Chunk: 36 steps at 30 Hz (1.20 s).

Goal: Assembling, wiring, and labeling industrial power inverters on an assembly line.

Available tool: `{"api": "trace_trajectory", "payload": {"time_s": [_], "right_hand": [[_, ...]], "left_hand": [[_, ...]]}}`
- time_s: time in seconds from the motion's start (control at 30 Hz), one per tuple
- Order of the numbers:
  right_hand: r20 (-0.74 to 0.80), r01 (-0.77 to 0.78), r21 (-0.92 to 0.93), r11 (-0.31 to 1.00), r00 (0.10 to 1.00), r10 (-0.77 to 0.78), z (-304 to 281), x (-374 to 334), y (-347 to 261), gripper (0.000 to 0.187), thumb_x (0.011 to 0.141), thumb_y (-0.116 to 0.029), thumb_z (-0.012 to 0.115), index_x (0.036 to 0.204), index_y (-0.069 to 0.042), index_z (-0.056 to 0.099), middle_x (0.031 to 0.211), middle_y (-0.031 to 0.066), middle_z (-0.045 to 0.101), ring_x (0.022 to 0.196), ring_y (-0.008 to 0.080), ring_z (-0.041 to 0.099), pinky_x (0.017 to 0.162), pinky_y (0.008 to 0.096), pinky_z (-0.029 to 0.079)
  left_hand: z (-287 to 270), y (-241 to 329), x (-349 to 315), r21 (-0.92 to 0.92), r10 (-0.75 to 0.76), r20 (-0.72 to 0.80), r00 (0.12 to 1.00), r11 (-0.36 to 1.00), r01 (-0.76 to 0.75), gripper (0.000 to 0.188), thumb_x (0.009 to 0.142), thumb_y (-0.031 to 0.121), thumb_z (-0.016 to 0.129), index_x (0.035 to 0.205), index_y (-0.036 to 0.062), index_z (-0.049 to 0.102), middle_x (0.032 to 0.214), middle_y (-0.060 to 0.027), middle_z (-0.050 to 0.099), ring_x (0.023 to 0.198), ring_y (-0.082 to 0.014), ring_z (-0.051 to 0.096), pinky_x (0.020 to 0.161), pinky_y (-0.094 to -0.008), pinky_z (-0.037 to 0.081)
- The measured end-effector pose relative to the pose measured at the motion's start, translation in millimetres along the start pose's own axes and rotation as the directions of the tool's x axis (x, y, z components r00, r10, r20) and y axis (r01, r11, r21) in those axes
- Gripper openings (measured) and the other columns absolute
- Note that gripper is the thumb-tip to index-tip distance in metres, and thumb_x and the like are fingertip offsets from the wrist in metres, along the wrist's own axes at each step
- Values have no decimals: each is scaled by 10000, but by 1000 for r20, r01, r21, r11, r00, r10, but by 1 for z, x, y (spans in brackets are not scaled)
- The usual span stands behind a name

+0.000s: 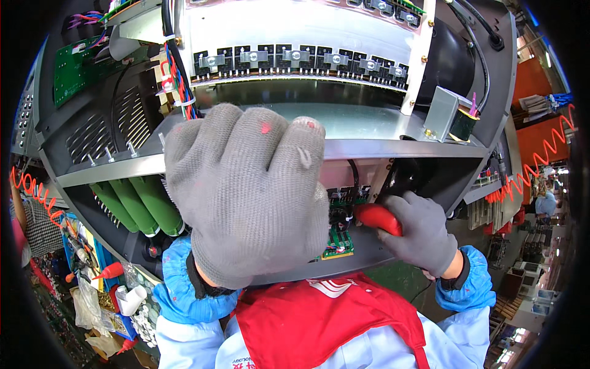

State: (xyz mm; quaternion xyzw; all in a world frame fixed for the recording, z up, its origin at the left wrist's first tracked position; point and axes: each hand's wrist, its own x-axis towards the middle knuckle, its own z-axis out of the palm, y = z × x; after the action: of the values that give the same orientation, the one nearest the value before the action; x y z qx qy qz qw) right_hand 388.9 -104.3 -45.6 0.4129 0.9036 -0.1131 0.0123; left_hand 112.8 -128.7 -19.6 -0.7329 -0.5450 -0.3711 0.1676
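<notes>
My left hand [249, 190], in a grey knit glove with red specks, is up close in front of the metal rail [381, 149] of an open dark equipment chassis [138, 245]. Its fingers are curled, and whatever they hold, if anything, is hidden behind the hand. Lower right, my gloved right hand [421, 230] is closed around a smooth red tool handle [379, 219]; the tool's working end cannot be made out. That handle is beside a green circuit board [338, 244] in the chassis's lower bay. My left hand covers part of this bay.
Above the rail, a silver heatsink plate [301, 31] carries a row of black transistors [253, 56]. Green cylinders [147, 203] sit at left, below upright studs [132, 149]. Wire bundles [178, 74] run down the left. Red-tipped bottles [110, 271] and small parts lie outside the chassis.
</notes>
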Motion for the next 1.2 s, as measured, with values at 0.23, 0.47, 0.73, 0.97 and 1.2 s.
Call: {"api": "trace_trajectory", "payload": {"time_s": [0.23, 0.47, 0.73, 0.97, 1.2], "right_hand": [[-54, -20, 104, 994, 998, 26, 3, -4, 0, 385, 679, -246, 769, 1009, -110, 625, 784, 102, 555, 712, 315, 602, 632, 423, 476], [-41, -2, 77, 997, 999, 5, 7, -6, 0, 395, 684, -261, 768, 1015, -102, 623, 786, 104, 557, 718, 317, 605, 632, 423, 478], [-30, -116, 316, 942, 991, 132, 21, -15, 14, 435, 716, -311, 779, 1063, -93, 633, 821, 127, 585, 745, 338, 618, 652, 437, 492], [-21, -124, 344, 931, 990, 140, 38, -15, 19, 423, 733, -327, 771, 1052, -84, 637, 853, 148, 605, 764, 360, 621, 681, 467, 497], [40, -132, 329, 935, 991, 126, 39, -9, 21, 401, 751, -346, 747, 1041, -85, 653, 856, 162, 627, 790, 360, 634, 690, 468, 505]], "left_hand": [[5, -1, -1, -43, 1, -47, 999, 999, -3, 349, 569, 67, 574, 908, 24, 644, 772, -108, 579, 683, -294, 550, 668, -407, 381], [2, 0, -1, -7, 6, -27, 1000, 1000, -6, 338, 593, 84, 562, 918, 23, 634, 767, -117, 574, 681, -299, 548, 671, -409, 381], [2, 3, 1, 5, 10, -26, 1000, 1000, -10, 318, 632, 93, 562, 933, 19, 629, 791, -117, 566, 703, -295, 540, 711, -417, 390], [1, 7, 2, 14, 1, -32, 1000, 1000, -1, 268, 659, 86, 559, 907, 19, 634, 794, -119, 573, 710, -296, 544, 720, -418, 392], [0, 8, 4, 34, -13, -9, 1000, 999, 14, 231, 703, 95, 554, 902, 12, 637, 798, -123, 590, 715, -292, 549, 730, -411, 401]]}}
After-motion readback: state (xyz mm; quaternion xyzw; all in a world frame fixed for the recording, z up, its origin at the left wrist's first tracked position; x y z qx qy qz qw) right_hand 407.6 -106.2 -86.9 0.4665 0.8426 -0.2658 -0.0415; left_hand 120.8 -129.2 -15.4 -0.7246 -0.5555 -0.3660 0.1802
